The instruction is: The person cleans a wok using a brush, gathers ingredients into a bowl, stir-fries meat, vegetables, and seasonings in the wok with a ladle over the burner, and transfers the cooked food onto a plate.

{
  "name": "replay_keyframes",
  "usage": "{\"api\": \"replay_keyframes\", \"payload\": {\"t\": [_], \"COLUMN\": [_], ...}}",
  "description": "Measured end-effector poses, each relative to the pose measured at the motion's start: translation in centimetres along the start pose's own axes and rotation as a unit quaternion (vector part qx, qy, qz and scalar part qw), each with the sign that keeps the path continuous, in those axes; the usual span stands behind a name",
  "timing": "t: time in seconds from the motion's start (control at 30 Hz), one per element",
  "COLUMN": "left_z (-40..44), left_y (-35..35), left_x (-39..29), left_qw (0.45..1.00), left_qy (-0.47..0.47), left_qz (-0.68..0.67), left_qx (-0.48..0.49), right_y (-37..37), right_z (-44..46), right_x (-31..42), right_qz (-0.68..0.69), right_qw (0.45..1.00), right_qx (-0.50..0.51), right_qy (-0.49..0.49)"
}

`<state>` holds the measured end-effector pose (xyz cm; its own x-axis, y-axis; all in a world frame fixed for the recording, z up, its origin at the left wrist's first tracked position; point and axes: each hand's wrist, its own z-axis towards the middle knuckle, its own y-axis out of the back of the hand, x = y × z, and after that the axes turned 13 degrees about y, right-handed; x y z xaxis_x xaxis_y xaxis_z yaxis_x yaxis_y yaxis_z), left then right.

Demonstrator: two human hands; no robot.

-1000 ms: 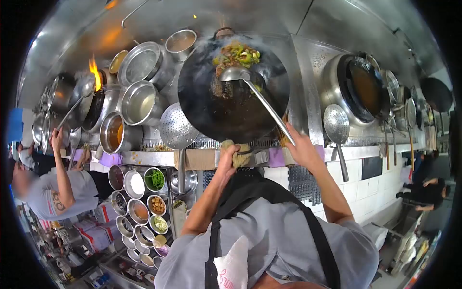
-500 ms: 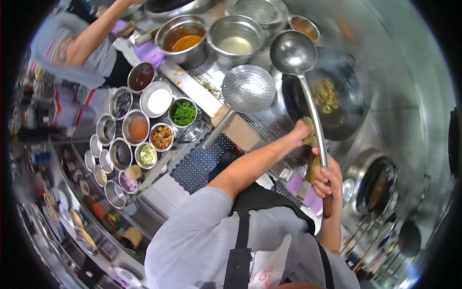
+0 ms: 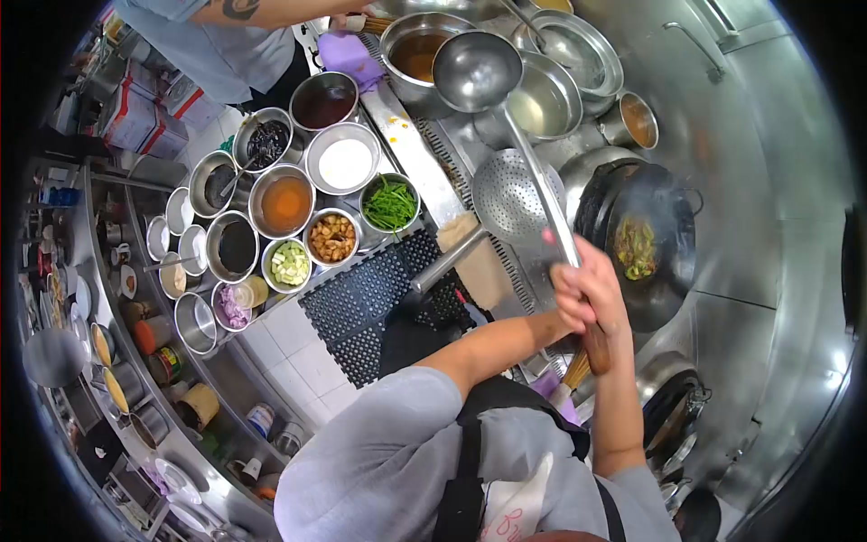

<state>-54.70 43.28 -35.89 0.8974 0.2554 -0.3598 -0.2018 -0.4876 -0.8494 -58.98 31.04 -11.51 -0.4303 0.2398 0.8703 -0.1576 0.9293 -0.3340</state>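
Note:
My right hand is closed around the handle of a long steel ladle. The ladle's wooden grip end sticks out below my fist, and its bowl is raised over the pots. My left forearm reaches toward the wok's near side; its hand is hidden behind my right hand and wrist. A black wok sits to the right, with chopped green and brown food inside and smoke rising. Below the ladle handle lies a perforated strainer, its handle pointing toward me.
Steel bowls hold green chopped vegetable, brown fried cubes, white powder and dark sauce. Pots of brown liquid and clear liquid stand behind. A co-worker's arm is at upper left. A bamboo brush lies nearby.
My right hand and the ladle have shifted up and left, with the ladle bowl now over different pots. My left hand, seen earlier at the wok's edge with a cloth, is now hidden. The view has turned.

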Motion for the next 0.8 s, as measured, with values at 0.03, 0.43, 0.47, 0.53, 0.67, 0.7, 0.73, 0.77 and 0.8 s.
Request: {"api": "replay_keyframes", "payload": {"t": [0.03, 0.43, 0.47, 0.53, 0.67, 0.7, 0.73, 0.77, 0.8], "left_z": [0.0, -0.4, -0.3, -0.3, -0.4, -0.4, -0.4, -0.4, -0.4], "left_y": [0.0, -1.2, -1.3, -1.3, -1.0, -1.0, -0.9, -0.8, -0.8], "left_x": [-0.3, -1.1, -1.1, -1.0, -0.7, -0.6, -0.5, -0.4, -0.4], "left_qw": [1.000, 1.000, 1.000, 1.000, 0.999, 0.999, 0.999, 0.999, 0.999], "left_qy": [0.001, 0.019, 0.020, 0.022, 0.025, 0.025, 0.026, 0.028, 0.028], "left_qz": [0.003, 0.018, 0.017, 0.019, 0.024, 0.027, 0.028, 0.030, 0.032], "left_qx": [-0.001, 0.009, 0.011, 0.008, -0.002, -0.004, -0.006, -0.011, -0.016], "right_y": [-0.4, -0.2, -0.3, -0.8, -1.0, -1.0, -0.9, -0.7, -0.3], "right_z": [2.0, 18.9, 18.7, 18.2, 16.5, 15.6, 14.6, 13.3, 12.1], "right_x": [0.0, -2.7, -2.3, -1.6, -1.2, -1.0, -0.5, 0.3, 0.8], "right_qz": [-0.052, -0.570, -0.542, -0.454, -0.251, -0.207, -0.146, -0.084, -0.021], "right_qw": [0.998, 0.769, 0.812, 0.883, 0.965, 0.975, 0.987, 0.995, 0.998], "right_qx": [0.002, 0.025, 0.026, 0.029, 0.017, 0.008, 0.008, 0.007, 0.006], "right_qy": [0.019, 0.288, 0.217, 0.115, 0.070, 0.076, 0.067, 0.060, 0.055]}}
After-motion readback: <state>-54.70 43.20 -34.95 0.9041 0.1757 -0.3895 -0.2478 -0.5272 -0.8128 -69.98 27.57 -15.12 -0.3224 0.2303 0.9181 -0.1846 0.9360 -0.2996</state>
